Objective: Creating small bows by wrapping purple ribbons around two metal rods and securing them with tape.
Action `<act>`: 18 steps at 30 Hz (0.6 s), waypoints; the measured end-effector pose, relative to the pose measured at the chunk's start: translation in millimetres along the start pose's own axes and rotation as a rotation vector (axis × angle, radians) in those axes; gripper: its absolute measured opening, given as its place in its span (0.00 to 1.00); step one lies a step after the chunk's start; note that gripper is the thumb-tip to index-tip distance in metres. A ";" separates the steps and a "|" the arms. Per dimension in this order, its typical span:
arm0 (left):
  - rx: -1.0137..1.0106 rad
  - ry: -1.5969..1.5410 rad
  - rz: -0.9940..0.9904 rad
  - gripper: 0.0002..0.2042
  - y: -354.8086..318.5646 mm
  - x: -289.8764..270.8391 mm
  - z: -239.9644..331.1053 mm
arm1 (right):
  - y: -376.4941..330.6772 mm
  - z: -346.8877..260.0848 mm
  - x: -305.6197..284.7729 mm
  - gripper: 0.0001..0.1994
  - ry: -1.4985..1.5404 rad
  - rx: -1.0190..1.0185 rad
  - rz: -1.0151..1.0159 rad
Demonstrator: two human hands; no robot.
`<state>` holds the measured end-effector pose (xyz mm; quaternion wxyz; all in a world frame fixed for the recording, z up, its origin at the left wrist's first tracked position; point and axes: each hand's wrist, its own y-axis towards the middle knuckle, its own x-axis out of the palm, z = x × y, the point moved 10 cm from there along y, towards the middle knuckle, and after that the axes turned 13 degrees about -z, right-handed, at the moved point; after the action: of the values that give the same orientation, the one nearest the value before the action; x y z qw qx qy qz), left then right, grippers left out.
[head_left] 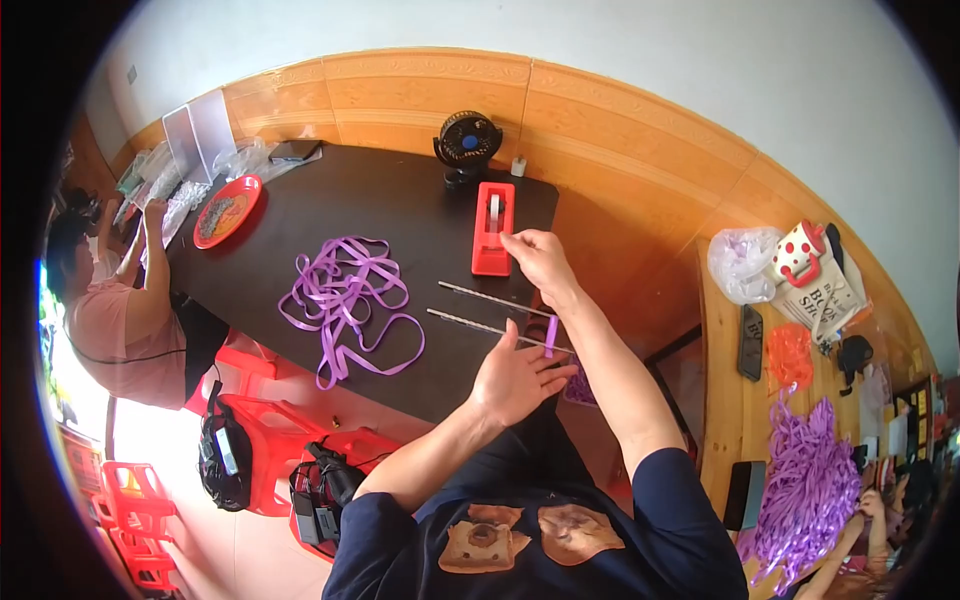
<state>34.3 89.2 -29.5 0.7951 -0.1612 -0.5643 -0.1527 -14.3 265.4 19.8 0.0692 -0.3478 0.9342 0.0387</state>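
Observation:
My right hand (pixel 543 266) is at the right side of a red tape dispenser (pixel 493 262), its fingertips pinched together by the dispenser's middle. Whatever lies between those fingertips is too small to make out. My left hand (pixel 508 382) is open, palm up with fingers stretched out, just below two thin metal rods (pixel 478 292). The rods reach over the black table's right edge, side by side. A short band of purple ribbon (pixel 551 337) spans them near their right ends. Left of the rods, a loose tangle of purple ribbon (pixel 345 285) lies on the table.
A small black fan (pixel 468 140) stands at the table's back. A red plate (pixel 228 212) holds small grey pieces at the far left, near a seated person (pixel 125 320). Red stools (pixel 262 450) stand lower left. A wooden table (pixel 722 420) at right bears purple ribbon strands (pixel 808 480) and bags.

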 end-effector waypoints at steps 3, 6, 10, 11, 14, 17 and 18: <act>0.012 -0.066 0.027 0.48 0.5 -3.4 -2.2 | 11.7 14.5 9.4 0.11 0.053 0.107 0.001; 0.018 -0.098 0.094 0.47 -6.7 0.4 -1.4 | 15.2 13.6 15.2 0.08 0.238 0.043 0.106; 0.027 -0.087 0.020 0.45 -3.2 0.6 1.2 | 14.1 4.5 14.6 0.08 0.332 0.012 0.197; 0.020 -0.081 0.023 0.44 -3.8 1.6 0.4 | 12.2 3.2 14.4 0.07 0.370 0.013 0.201; 0.019 -0.084 0.035 0.42 -3.8 -0.5 1.9 | 0.6 -17.1 17.5 0.05 0.371 -0.024 0.172; 0.020 -0.078 0.026 0.40 -6.1 -0.8 3.5 | -19.9 -29.7 35.4 0.05 0.420 -0.010 0.133; 0.028 -0.064 0.007 0.39 -6.7 2.2 5.2 | -23.6 -27.1 39.6 0.06 0.423 -0.017 0.118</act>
<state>27.7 85.3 -25.2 0.7793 -0.1569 -0.5910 -0.1369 -31.2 218.7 39.8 -0.1337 -0.2934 0.9463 -0.0233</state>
